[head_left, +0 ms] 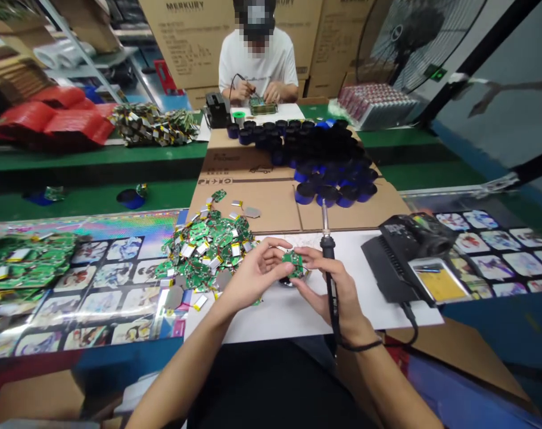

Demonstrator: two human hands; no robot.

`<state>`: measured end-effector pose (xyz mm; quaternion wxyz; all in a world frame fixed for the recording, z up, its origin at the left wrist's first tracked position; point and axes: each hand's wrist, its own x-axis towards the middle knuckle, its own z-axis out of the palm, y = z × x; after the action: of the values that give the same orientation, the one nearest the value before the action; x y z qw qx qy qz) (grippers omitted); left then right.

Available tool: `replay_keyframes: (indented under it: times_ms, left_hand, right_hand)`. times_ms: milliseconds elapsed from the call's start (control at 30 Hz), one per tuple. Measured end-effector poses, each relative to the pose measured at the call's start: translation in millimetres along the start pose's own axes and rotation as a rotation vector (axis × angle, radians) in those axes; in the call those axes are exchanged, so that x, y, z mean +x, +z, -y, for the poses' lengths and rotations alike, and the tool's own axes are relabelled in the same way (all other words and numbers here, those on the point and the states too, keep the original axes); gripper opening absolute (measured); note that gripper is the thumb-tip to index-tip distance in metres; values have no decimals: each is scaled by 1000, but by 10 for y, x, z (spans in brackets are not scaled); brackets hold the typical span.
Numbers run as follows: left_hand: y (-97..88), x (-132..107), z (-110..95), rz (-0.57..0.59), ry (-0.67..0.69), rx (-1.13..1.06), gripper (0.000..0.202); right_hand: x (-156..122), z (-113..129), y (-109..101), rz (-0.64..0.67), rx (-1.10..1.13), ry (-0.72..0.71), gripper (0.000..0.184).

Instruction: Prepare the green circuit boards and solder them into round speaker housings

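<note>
My left hand [253,275] pinches a small green circuit board [294,262] between thumb and fingers, over the white sheet. From the right, the fingertips of my right hand [346,295] reach the same board's edge. That hand also has a soldering iron [328,247] tucked in it, tip pointing up and away from the board. Something dark and round sits partly hidden beneath the board. Close to my left hand lies a heap of green circuit boards [217,241] with silver battery cells and wires.
Blue-black round cups [329,161] crowd the cardboard [271,208] ahead. At right stand a black soldering station [398,253] and a tray with a yellow sponge [443,286]. More boards [30,259] lie at far left. Across the bench, a person [258,65] works on boards.
</note>
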<state>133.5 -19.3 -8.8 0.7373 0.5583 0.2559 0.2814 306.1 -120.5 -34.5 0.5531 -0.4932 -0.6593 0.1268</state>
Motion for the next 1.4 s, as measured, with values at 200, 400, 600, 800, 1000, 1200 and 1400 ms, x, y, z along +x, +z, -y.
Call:
replay_keyframes:
  times_ms: [200, 400, 600, 800, 1000, 1200, 1400]
  left_hand:
    - [-75, 29, -29, -80, 80, 211, 20]
    - [-52, -10, -52, -127, 197, 478, 34]
    - [119, 38, 65, -295, 209, 89, 23]
    - [256, 54, 128, -310, 142, -50, 34]
    - [208, 22, 169, -288, 75, -86, 37]
    - [27, -68, 135, -188, 124, 79, 28]
    - [-397, -94, 75, 266, 155, 767, 68]
  right_hand:
    - [-57, -44, -9, -43, 24, 137, 41]
    - [30, 41, 47, -170, 29, 113, 36]
    - [62, 166, 99, -106, -179, -49, 47]
    - [60, 29, 162, -147, -213, -91, 55]
    - [3, -33, 156, -124, -209, -160, 61]
    - [-61, -32, 25, -145, -182, -123, 60]
    - [-347, -148, -129, -236, 19, 147, 48]
